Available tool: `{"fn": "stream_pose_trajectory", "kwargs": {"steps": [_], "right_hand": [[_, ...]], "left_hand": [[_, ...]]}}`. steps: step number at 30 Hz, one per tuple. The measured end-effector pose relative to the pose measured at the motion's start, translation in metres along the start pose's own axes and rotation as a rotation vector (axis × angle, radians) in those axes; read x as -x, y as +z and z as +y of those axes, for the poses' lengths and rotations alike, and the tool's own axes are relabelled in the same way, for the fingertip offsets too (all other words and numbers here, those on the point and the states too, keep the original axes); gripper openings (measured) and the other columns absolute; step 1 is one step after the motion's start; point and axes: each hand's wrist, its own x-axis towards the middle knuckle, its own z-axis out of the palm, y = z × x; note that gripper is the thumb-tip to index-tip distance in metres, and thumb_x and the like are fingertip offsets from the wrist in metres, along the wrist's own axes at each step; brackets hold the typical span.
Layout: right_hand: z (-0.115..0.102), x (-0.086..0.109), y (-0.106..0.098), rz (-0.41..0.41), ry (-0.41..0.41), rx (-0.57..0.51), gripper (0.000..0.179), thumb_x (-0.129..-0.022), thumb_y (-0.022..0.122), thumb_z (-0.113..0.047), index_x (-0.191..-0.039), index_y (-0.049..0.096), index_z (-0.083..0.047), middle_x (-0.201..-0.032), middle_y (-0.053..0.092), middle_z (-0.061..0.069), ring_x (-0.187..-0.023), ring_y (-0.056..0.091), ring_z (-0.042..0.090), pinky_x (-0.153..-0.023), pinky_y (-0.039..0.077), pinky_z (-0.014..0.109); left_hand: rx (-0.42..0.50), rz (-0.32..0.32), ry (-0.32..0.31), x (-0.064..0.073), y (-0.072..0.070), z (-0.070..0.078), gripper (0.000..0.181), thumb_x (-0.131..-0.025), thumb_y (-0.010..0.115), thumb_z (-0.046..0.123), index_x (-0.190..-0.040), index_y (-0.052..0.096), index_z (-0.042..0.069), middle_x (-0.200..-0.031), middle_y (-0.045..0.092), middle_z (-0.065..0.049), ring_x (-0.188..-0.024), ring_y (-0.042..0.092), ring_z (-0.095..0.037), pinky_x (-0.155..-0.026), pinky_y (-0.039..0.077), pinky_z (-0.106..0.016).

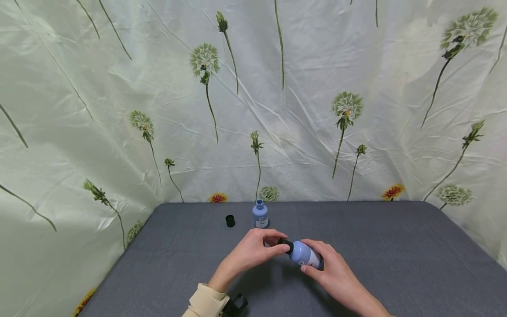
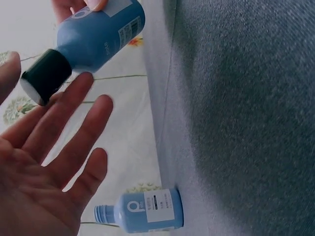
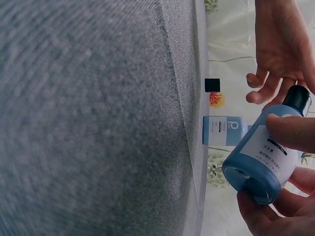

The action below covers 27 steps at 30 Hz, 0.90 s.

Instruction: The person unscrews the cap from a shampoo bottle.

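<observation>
My right hand (image 1: 334,270) grips a blue bottle (image 1: 304,255) with a white label, tilted above the table with its neck toward the left. Thumb on one side and fingers on the other hold it, as the right wrist view shows. A black screw cap (image 2: 47,77) sits on its neck. Around that cap is my left hand (image 1: 251,247), its fingers spread and fairly straight in the left wrist view, where a gap shows between thumb and cap. Behind the hands, a second blue bottle (image 1: 260,215) stands upright, uncapped, its threaded neck bare.
A loose black cap (image 1: 230,221) lies on the grey cloth-covered table (image 1: 376,246), left of the standing bottle. At the back hangs a pale curtain (image 1: 301,114) printed with dandelions. A black strap-like piece (image 1: 236,304) shows by the left sleeve (image 1: 207,301).
</observation>
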Motion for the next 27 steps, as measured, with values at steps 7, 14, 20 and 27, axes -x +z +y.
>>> {"fn": "stream_pose_trajectory", "kwargs": {"steps": [7, 14, 20, 27], "right_hand": [[0.0010, 0.0001, -0.0008, 0.012, -0.005, -0.007, 0.053, -0.079, 0.082, -0.014, -0.128, 0.063, -0.020, -0.117, 0.061, 0.000, -0.097, 0.053, 0.017, -0.081, 0.045, 0.041], [0.0007, -0.0001, -0.0011, 0.007, 0.003, -0.015, 0.053, -0.079, 0.082, -0.014, -0.128, 0.063, -0.019, -0.118, 0.060, 0.001, -0.098, 0.053, 0.017, -0.081, 0.045, 0.041], [0.0004, -0.0004, -0.0002, 0.008, 0.009, -0.015, 0.053, -0.079, 0.082, -0.013, -0.128, 0.063, -0.019, -0.117, 0.061, 0.001, -0.097, 0.053, 0.018, -0.080, 0.046, 0.041], [-0.0004, 0.0003, -0.0002, 0.007, 0.008, -0.009, 0.053, -0.079, 0.083, -0.014, -0.128, 0.063, -0.018, -0.118, 0.061, 0.002, -0.098, 0.054, 0.019, -0.082, 0.046, 0.043]], "left_hand": [[0.160, -0.091, 0.156, 0.0012, -0.0052, -0.0003, 0.038, -0.090, 0.074, 0.015, -0.126, 0.065, 0.023, -0.123, 0.064, 0.004, -0.100, 0.062, -0.010, -0.074, 0.050, -0.029], [0.221, -0.125, 0.224, 0.0012, -0.0055, -0.0023, 0.033, -0.089, 0.068, -0.001, -0.117, 0.070, 0.017, -0.121, 0.063, 0.006, -0.105, 0.058, -0.012, -0.072, 0.049, -0.028], [0.176, -0.082, 0.183, 0.0011, -0.0047, -0.0025, 0.031, -0.089, 0.070, 0.003, -0.116, 0.071, 0.019, -0.112, 0.066, 0.009, -0.094, 0.060, -0.011, -0.073, 0.051, -0.030], [0.144, -0.042, 0.090, 0.0007, -0.0039, -0.0016, 0.023, -0.091, 0.073, 0.023, -0.114, 0.071, 0.019, -0.101, 0.067, 0.010, -0.088, 0.061, -0.010, -0.070, 0.049, -0.029]]}}
